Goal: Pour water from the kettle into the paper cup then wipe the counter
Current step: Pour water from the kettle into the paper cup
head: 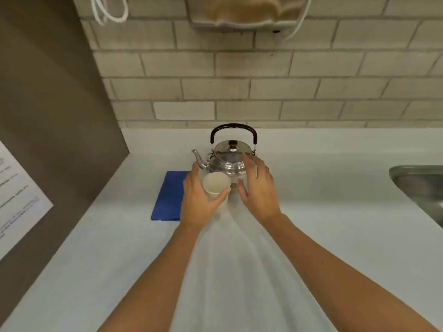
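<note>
Left hand (200, 200) is gripping the white paper cup (216, 185); right hand (257, 188) is hovering open, holding nothing, beside the steel kettle (229, 161). Squeezing could be crushing that thin cup and spilling.

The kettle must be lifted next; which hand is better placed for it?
Probably the right hand: it is open and free beside the kettle, below its upright handle. The left hand already holds the paper cup.

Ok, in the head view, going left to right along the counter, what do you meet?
Printed sheet on the side panel → blue cloth → left hand holding the paper cup → right hand, open in front of the kettle → steel sink at the right edge.
</note>
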A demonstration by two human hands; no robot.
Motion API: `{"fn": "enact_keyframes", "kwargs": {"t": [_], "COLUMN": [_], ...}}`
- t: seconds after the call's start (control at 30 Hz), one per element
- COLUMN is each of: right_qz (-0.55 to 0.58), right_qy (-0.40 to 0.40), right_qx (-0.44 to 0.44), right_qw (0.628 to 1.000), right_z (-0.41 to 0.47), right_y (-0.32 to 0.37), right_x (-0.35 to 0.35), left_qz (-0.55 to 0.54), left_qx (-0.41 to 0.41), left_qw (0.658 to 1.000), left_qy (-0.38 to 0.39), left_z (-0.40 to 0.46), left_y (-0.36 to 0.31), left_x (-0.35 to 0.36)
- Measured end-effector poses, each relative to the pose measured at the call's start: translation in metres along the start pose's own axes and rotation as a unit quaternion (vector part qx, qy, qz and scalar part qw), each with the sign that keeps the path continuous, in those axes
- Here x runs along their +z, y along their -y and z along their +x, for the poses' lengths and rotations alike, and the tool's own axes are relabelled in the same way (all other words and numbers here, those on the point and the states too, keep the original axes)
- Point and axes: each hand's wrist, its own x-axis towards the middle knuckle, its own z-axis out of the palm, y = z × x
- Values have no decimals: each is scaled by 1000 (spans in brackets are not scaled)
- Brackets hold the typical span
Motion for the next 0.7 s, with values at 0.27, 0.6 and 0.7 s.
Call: {"fn": "enact_keyframes", "kwargs": {"t": [0.27,0.6,0.7], "right_qz": [-4,-38,-49], "right_qy": [-25,-21,50], "right_qx": [-11,-63,-64], "right_qw": [1000,997,995], "right_z": [16,125,149], "right_y": [-12,-25,-31], "right_x": [14,13,15], "left_qz": [-84,-54,-49], "left_qx": [-102,-117,-118], "left_qw": [991,992,992], "left_qy": [30,-6,-3], "left_z": [-12,-7,-6], "left_y": [29,35,36], "left_x": [31,39,39]}}
